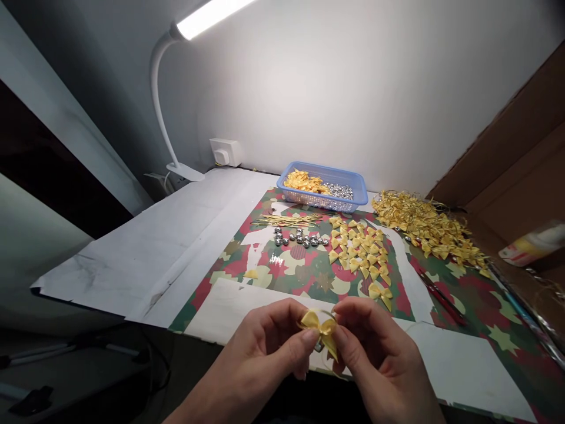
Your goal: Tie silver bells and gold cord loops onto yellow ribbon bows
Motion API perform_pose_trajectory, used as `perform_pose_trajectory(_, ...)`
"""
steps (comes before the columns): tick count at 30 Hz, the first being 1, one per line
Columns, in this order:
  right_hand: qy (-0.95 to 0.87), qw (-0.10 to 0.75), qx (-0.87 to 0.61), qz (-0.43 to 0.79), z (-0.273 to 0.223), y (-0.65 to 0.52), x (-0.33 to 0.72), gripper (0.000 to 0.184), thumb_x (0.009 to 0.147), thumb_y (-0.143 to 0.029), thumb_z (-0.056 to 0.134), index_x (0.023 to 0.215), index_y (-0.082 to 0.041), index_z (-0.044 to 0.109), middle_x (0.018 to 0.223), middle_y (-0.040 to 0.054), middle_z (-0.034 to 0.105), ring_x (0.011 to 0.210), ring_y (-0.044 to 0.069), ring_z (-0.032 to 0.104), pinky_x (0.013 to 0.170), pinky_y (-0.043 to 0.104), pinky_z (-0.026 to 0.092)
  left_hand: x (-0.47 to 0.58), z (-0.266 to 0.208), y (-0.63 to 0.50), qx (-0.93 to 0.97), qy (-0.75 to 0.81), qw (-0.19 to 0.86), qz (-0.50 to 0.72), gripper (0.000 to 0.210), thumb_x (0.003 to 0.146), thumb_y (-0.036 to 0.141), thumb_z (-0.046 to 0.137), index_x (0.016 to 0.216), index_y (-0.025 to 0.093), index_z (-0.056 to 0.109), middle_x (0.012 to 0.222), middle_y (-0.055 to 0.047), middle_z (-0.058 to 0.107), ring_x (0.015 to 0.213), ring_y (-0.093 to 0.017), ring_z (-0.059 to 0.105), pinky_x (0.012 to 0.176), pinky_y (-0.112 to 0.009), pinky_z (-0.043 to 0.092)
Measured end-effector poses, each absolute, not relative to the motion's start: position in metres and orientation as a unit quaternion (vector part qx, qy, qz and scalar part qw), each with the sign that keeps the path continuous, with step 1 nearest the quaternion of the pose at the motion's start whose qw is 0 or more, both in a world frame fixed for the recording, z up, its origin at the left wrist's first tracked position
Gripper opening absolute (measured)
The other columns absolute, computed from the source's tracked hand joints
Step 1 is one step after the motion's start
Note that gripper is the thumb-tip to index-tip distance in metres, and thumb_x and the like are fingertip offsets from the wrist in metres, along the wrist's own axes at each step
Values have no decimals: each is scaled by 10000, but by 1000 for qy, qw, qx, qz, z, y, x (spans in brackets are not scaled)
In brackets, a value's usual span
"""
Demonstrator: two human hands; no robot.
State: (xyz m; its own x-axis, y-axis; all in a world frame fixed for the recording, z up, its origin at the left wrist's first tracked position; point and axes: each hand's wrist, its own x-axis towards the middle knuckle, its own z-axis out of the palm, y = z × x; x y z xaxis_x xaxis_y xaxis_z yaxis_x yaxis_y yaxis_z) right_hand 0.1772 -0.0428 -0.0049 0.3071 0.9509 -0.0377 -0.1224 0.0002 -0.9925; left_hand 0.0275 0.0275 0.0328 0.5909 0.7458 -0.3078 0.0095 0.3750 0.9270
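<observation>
Between my two hands, over the table's front edge, is a yellow ribbon bow (325,325) with a thin gold tie looped around it. My left hand (269,344) pinches the bow's left side between thumb and fingers. With thumb and fingertips, my right hand (379,356) grips its right side. A small silver bell (318,347) shows partly below the knot. Beyond my hands lie rows of loose yellow bows (359,247), several silver bells (304,238) and a bundle of gold ties (289,221).
A blue basket (359,197) of bows and silver bells stands by the wall. At right are a heap of tied bows (428,227), red-handled scissors (444,297) and a white bottle (534,244). A lamp (161,100) lights the camouflage-patterned tabletop (282,271).
</observation>
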Motion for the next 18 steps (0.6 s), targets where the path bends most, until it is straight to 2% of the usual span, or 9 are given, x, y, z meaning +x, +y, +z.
perform_pose_trajectory(4, -387, 587, -542, 461, -4, -46, 179, 298, 913, -502, 684, 1087, -262, 717, 800, -7, 672, 612, 99, 613, 585, 200, 499, 24, 31, 29, 499, 378, 738, 251, 192, 849, 327, 777, 766, 168, 708, 657, 26, 637, 605, -119, 489, 613, -216, 405)
perform_pose_trajectory(7, -393, 586, -554, 442, -2, -49, 177, 309, 908, -499, 691, 1133, -287, 705, 865, 8, 695, 652, 117, 623, 612, 217, 523, 22, 30, 27, 486, 378, 745, 258, 212, 853, 341, 773, 748, 178, 689, 598, 42, 603, 581, -115, 459, 600, -215, 385)
perform_pose_trajectory(10, -452, 615, -576, 292, -1, -52, 173, 71, 902, -299, 712, 966, -288, 685, 921, -2, 644, 712, 120, 582, 654, 223, 494, 22, 30, 23, 450, 398, 750, 277, 243, 804, 348, 812, 702, 193, 656, 547, 60, 553, 563, -116, 429, 588, -220, 374)
perform_pose_trajectory(13, -512, 613, -565, 207, -1, -51, 167, 69, 894, -216, 695, 864, -267, 658, 844, -19, 572, 628, 109, 504, 554, 227, 422, 23, 30, 19, 413, 414, 755, 297, 223, 757, 321, 846, 709, 196, 667, 618, 34, 609, 617, -133, 480, 619, -234, 400)
perform_pose_trajectory(15, -523, 601, -565, 216, -3, -50, 162, 57, 909, -228, 676, 861, -257, 664, 774, -25, 557, 569, 108, 470, 485, 234, 382, 24, 30, 17, 394, 408, 766, 301, 207, 769, 322, 839, 722, 197, 681, 697, 0, 673, 692, -165, 556, 673, -261, 439)
perform_pose_trajectory(18, -510, 600, -576, 220, -6, -47, 154, 140, 927, -237, 638, 788, -242, 633, 721, -25, 529, 572, 111, 478, 474, 239, 358, 26, 32, 13, 393, 395, 771, 309, 204, 792, 325, 829, 698, 192, 707, 719, -14, 695, 739, -192, 604, 727, -290, 481)
